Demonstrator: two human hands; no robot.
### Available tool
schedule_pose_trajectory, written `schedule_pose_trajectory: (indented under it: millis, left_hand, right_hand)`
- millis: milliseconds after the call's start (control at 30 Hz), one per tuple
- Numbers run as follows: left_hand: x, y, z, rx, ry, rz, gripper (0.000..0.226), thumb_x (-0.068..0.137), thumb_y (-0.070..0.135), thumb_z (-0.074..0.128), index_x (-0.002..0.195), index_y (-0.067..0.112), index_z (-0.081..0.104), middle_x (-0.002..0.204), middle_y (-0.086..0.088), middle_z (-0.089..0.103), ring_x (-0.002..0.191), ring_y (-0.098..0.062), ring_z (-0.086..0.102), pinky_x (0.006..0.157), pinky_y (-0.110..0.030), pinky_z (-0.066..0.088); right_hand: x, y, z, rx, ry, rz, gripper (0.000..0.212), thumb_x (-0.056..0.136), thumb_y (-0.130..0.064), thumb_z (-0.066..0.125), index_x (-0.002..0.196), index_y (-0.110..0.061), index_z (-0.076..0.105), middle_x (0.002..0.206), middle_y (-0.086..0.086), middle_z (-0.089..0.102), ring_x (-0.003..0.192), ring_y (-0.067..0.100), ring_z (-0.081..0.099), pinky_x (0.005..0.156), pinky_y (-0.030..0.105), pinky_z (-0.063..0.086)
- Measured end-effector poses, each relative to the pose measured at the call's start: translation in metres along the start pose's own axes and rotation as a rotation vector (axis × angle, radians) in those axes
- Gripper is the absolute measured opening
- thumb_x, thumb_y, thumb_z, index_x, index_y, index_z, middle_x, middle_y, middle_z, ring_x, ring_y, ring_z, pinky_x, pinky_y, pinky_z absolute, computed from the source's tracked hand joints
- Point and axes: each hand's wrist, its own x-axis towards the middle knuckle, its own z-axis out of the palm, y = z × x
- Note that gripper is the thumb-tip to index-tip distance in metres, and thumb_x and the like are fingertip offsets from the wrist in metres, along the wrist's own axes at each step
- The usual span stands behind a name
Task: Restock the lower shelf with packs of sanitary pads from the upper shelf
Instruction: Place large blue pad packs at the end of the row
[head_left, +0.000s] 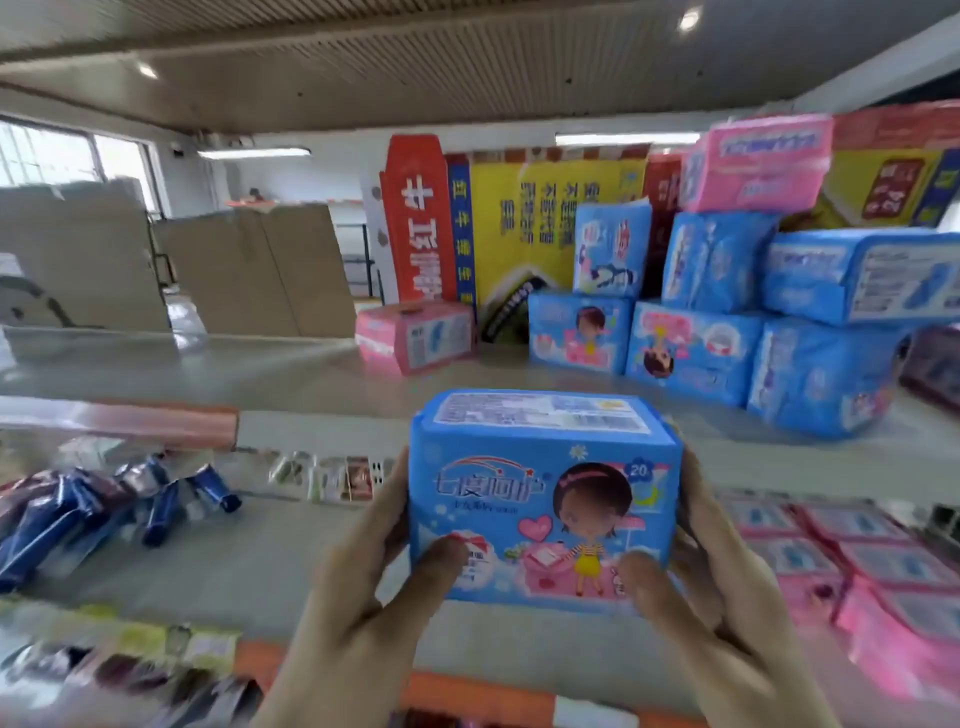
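HOLD: your left hand (358, 587) and right hand (727, 597) clasp the blue pack (545, 499), steadying both ends | POSITION: pack below upper shelf (291, 369) stock, above lower shelf (244, 561)

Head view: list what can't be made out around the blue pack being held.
- Blue pack: its back and underside face away from the camera.
- Left hand and right hand: fingers behind the pack are hidden by it.
- Pink packs on the lower shelf: print lost to motion blur, stack cut by the right edge.
- Small items at left: too blurred to identify.
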Motion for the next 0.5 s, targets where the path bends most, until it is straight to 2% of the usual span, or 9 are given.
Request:
schedule_pose_trajectory:
  millis: [100,200,267,367,433,500]
  left_hand:
    - [-0.030,-0.033,0.025,-0.048,0.026,-0.116,0.071,0.070,0.025,0.076,0.138,0.036,0.058,0.131,0.007,0.067,0.126,-0.009,0.059,0.114,-0.042,0.041]
    - [-0.051,-0.066,0.052,-0.060,0.083,-0.212,0.061,0.067,0.008,0.070,0.119,0.040,0.071,0.109,0.021,0.074,0.104,0.008,0.065,0.096,-0.015,0.049]
    - [-0.061,-0.077,0.067,-0.068,0.084,-0.281,0.060,0.071,0.001,0.070,0.121,0.033,0.064,0.103,0.022,0.075,0.098,0.009,0.066,0.087,-0.010,0.051]
    - [-0.068,-0.086,0.077,-0.108,0.131,-0.380,0.063,0.082,-0.018,0.065,0.128,0.025,0.056,0.104,0.021,0.075,0.098,0.008,0.067,0.079,-0.007,0.050]
    - [-0.067,-0.088,0.080,-0.112,0.184,-0.399,0.065,0.080,-0.012,0.068,0.131,0.025,0.054,0.109,0.016,0.075,0.101,0.004,0.068,0.079,-0.008,0.050]
    - [-0.065,-0.090,0.084,-0.113,0.234,-0.423,0.064,0.083,-0.016,0.063,0.130,0.026,0.055,0.112,0.011,0.075,0.100,0.002,0.068,0.076,-0.009,0.051]
  right_hand:
    - [-0.043,0.016,-0.010,0.001,0.033,0.147,0.071,0.084,-0.055,0.067,0.146,-0.057,0.031,0.146,-0.023,0.051,0.133,0.006,0.052,0.107,0.024,0.042]
    - [-0.076,0.039,-0.026,-0.009,-0.028,0.282,0.077,0.078,-0.066,0.070,0.145,-0.058,0.032,0.146,-0.023,0.051,0.136,0.009,0.049,0.111,0.042,0.042]
    - [-0.087,0.050,-0.034,0.056,-0.048,0.380,0.079,0.077,-0.068,0.070,0.146,-0.057,0.031,0.147,-0.024,0.049,0.138,0.009,0.048,0.114,0.051,0.038]
    - [-0.092,0.067,-0.036,0.148,-0.102,0.465,0.080,0.079,-0.065,0.070,0.146,-0.057,0.029,0.146,-0.024,0.050,0.136,0.009,0.049,0.114,0.047,0.039]
    - [-0.088,0.078,-0.034,0.161,-0.155,0.499,0.077,0.081,-0.061,0.069,0.146,-0.059,0.028,0.145,-0.025,0.051,0.134,0.006,0.051,0.112,0.045,0.043]
    - [-0.083,0.089,-0.034,0.190,-0.199,0.516,0.071,0.088,-0.048,0.068,0.144,-0.061,0.027,0.145,-0.027,0.050,0.134,0.005,0.051,0.112,0.044,0.043]
